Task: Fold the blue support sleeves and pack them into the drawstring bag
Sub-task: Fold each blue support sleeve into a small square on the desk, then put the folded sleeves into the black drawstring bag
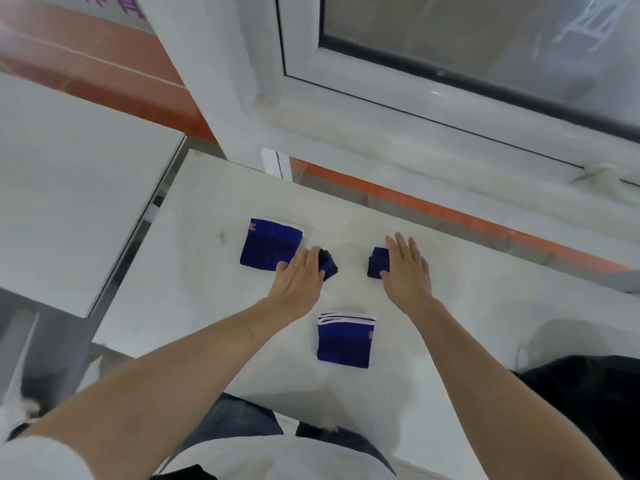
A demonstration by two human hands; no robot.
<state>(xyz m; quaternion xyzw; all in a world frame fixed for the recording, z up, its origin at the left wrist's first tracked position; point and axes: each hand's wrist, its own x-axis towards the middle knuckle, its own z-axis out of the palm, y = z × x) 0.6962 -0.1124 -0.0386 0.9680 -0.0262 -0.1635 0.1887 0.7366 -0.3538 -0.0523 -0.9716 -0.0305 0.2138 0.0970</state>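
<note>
Hands lie palm-down on the white bench (pixel 194 299): the left hand (pixel 299 280) presses flat on a small blue sleeve (pixel 329 265), the right hand (pixel 407 271) flat on another (pixel 377 261). Folded sleeves rest far left (pixel 268 245) and near (pixel 344 342).

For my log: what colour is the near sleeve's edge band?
White, on the folded sleeve, head view.

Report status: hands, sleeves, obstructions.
Left hand and right hand each flat on a small sleeve. Two folded sleeves lie free. Bag not in view. Nothing in the way.
</note>
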